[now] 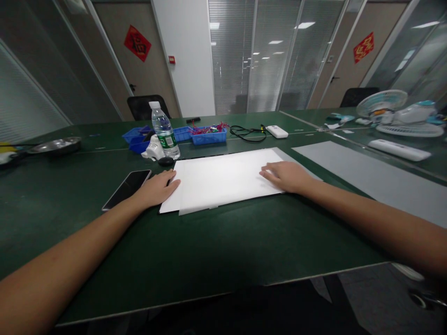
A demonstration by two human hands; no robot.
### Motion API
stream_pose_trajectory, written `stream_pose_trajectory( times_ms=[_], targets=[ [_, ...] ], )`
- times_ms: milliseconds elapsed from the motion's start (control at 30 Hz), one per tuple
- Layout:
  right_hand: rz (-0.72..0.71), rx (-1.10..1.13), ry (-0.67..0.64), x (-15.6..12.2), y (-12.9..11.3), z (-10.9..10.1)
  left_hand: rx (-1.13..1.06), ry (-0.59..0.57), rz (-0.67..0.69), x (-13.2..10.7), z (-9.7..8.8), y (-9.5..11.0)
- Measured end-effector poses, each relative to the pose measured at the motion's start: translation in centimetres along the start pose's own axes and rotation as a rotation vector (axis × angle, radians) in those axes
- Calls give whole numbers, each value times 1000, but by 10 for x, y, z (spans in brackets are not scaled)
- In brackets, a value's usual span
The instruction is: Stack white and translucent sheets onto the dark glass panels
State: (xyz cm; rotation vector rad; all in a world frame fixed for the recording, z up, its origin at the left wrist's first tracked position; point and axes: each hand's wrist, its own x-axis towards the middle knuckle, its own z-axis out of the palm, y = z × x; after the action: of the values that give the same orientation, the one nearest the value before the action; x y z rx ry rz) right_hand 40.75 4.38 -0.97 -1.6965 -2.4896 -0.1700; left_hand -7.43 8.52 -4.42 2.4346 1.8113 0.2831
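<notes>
The green tabletop carries white paper, with a phone to its left. Behind are a bottle, blue trays, a cable and a white box; a pan lies far left, another sheet and a fan right.

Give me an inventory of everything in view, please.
paper: count unclear, white, centre
large sheet: one, grey, right
phone: one, black, by paper
bottle: one, clear, beyond phone
mouse-shaped item: one, black, near bottle
unclear item: one, white, beside bottle
bins: several, blue, near bottle
wires: uncounted, red, in bin
cable: one, black, right of bins
device: one, white, beside cable
pan: one, silver, far left
fan: one, white and blue, right
bar: one, white, before fan
table: one, green, foreground
chairs: two, black, behind table
doors: two, brown, background
signs: two, red, on doors
glass panels: several, grey, background
forearms: two, bare, foreground
left hand: one, bare, paper's left edge
right hand: one, bare, paper's right side
</notes>
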Motion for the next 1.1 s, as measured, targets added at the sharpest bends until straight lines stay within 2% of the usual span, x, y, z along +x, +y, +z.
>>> stream_pose_trajectory(
  times_ms=[133,233,367,467,767,1100],
  targets=[
    [-30,61,31,-2,-4,1,8,-12,-5,-1,0,0],
    [-158,132,43,-2,-3,3,-2,-3,-5,-1,1,0],
    [-343,143,-32,-3,0,5,-10,5,14,-1,0,1],
    [-416,134,-68,-3,1,5,-18,11,19,-1,-1,2],
    [-369,13,-65,-6,-9,-1,-21,-2,7,-1,-1,1],
    [-413,9,-4,-8,-15,0,-47,15,4,-2,0,1]
  ],
)
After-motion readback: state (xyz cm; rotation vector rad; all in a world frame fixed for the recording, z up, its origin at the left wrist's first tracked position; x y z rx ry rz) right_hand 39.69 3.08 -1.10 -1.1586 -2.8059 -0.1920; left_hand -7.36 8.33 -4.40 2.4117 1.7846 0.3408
